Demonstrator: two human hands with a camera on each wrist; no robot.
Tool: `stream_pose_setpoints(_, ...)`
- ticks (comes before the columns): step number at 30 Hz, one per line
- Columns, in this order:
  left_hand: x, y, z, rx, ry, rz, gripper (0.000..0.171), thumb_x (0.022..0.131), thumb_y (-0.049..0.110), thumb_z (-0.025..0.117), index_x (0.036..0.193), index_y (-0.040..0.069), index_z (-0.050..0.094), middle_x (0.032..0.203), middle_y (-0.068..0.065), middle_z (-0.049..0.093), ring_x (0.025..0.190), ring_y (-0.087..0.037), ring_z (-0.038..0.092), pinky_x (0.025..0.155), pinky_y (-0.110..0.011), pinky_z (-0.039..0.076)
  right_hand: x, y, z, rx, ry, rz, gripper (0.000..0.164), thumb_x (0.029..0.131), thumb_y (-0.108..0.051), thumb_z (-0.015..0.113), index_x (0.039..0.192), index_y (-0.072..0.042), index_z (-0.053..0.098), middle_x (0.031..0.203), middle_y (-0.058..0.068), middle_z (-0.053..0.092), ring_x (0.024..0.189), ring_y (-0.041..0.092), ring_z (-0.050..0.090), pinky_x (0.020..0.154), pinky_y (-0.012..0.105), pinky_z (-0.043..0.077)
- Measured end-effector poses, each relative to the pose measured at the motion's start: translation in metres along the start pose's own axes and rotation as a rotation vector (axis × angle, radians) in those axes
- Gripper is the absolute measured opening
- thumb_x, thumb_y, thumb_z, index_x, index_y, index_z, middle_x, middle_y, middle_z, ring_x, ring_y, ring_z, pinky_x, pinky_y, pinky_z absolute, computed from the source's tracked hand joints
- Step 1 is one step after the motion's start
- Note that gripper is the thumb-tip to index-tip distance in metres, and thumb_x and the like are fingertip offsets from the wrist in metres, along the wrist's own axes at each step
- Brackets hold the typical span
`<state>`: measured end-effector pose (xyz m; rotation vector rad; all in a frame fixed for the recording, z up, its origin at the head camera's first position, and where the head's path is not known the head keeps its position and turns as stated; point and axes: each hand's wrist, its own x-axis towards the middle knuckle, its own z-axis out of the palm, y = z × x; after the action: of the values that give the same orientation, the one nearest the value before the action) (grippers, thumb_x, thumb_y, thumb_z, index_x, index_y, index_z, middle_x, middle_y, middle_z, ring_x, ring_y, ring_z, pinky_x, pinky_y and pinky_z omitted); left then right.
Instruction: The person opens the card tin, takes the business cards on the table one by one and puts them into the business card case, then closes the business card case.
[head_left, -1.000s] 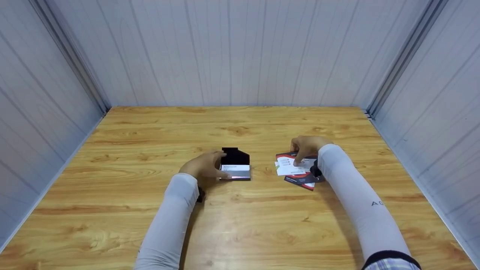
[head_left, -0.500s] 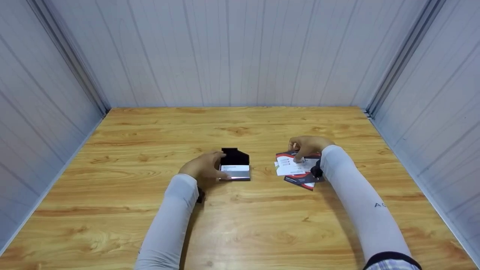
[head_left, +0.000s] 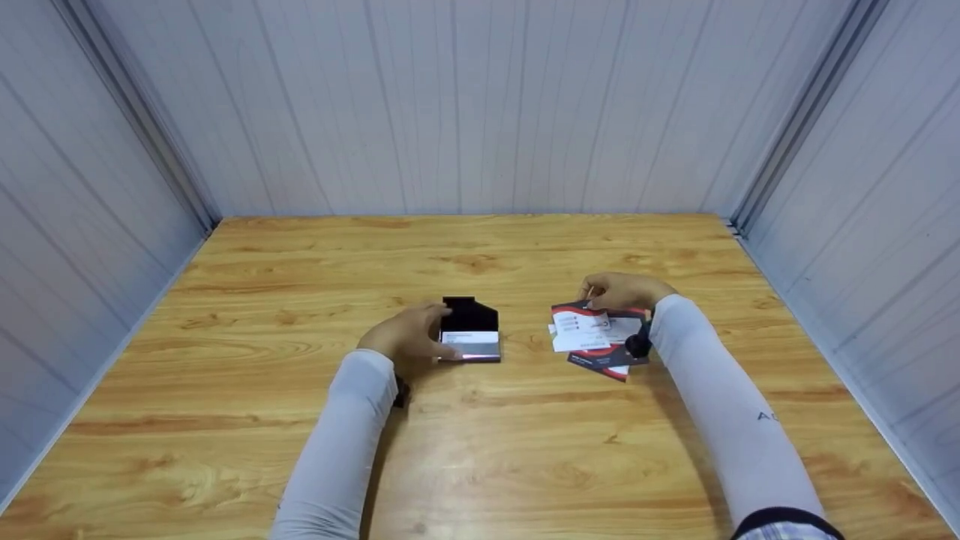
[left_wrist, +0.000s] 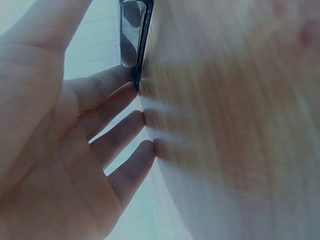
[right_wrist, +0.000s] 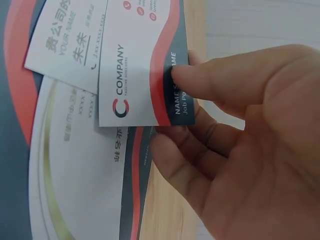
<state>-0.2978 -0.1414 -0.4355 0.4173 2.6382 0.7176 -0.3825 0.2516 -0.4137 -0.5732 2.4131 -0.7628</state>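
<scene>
A business card case [head_left: 472,315] stands on the table with its black lid raised and a silver front, white cards showing inside. My left hand [head_left: 403,332] holds it by the left end, thumb at the front and index finger by the lid. In the left wrist view the other fingertips [left_wrist: 148,147] rest on the tabletop beside the case. To the right, my right hand [head_left: 624,289] pinches a white, red and dark business card [right_wrist: 137,65] by its dark edge, thumb on top and fingers beneath. This card overlaps the loose pile of business cards [head_left: 607,360].
Several fanned cards [right_wrist: 85,150] lie under the pinched one, some white with a gold stripe. The wood-grain table [head_left: 480,450] meets a white panel wall [head_left: 480,112] at the back. More panels flank it left and right.
My right thumb has drawn back to the far edge of the top card, and that hand has shifted slightly right. The left hand and card case have stayed in place.
</scene>
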Motion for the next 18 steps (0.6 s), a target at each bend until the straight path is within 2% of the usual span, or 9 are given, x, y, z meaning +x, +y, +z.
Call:
stream_pose_setpoints(6, -0.0001, 0.0018, 0.0008, -0.006, 0.002, -0.013, 0.097, 0.081, 0.055, 0.08, 0.159, 0.023, 0.032, 0.164, -0.003, 0.023, 0.15, -0.027, 0.021, 0.117, -0.05, 0.025, -0.0047, 0.0017, -0.0026, 0.109, -0.022, -0.018, 0.021, 0.103, -0.013, 0.054, 0.122, -0.003, 0.058, 0.113, 0.015, 0.058, 0.1, 0.026, 0.054, 0.091, 0.041, 0.045)
stream_pose_setpoints(18, 0.0001, 0.0003, -0.0013, -0.005, -0.007, 0.008, 0.098, 0.082, 0.056, 0.078, 0.159, 0.02, 0.031, 0.165, -0.006, 0.021, 0.15, -0.03, 0.019, 0.118, -0.052, 0.024, -0.0092, -0.0058, -0.0036, 0.086, 0.009, -0.085, 0.02, 0.102, -0.012, 0.056, 0.119, -0.002, 0.06, 0.11, 0.013, 0.059, 0.095, 0.022, 0.052, 0.084, 0.038, 0.044)
